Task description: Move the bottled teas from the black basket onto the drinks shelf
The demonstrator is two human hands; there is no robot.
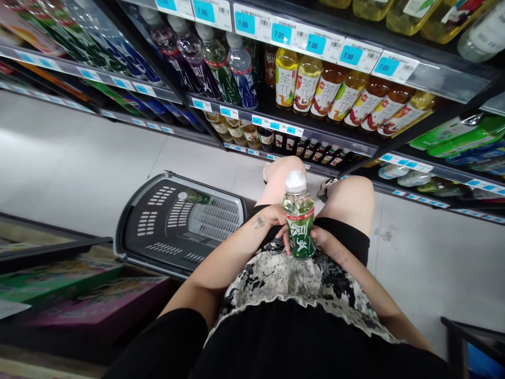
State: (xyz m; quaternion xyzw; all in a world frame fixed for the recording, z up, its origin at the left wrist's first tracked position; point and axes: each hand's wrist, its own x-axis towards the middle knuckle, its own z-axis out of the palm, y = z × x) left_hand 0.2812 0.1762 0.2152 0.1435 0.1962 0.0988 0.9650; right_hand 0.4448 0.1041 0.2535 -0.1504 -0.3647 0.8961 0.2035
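A clear drink bottle [299, 226] with a green label and a white cap stands upright at my lap, label towards me. My left hand [278, 217] is closed round its left side, fingertips against the lower label. On the opposite side my right hand [321, 236] grips the bottle too, with most of its fingers hidden behind it. A dark grey shopping basket [158, 221] is on the floor to my left. Inside it lies another green-labelled bottle [196, 197] with a white cap.
Shelves of drinks run across the front, with price tags [282, 32] along their edges. Tea bottles [325, 92] stand in a row there, beside purple, green and blue ones. Boxes [98, 300] fill a shelf at lower left. My bent knees [353, 200] are close to the shelves.
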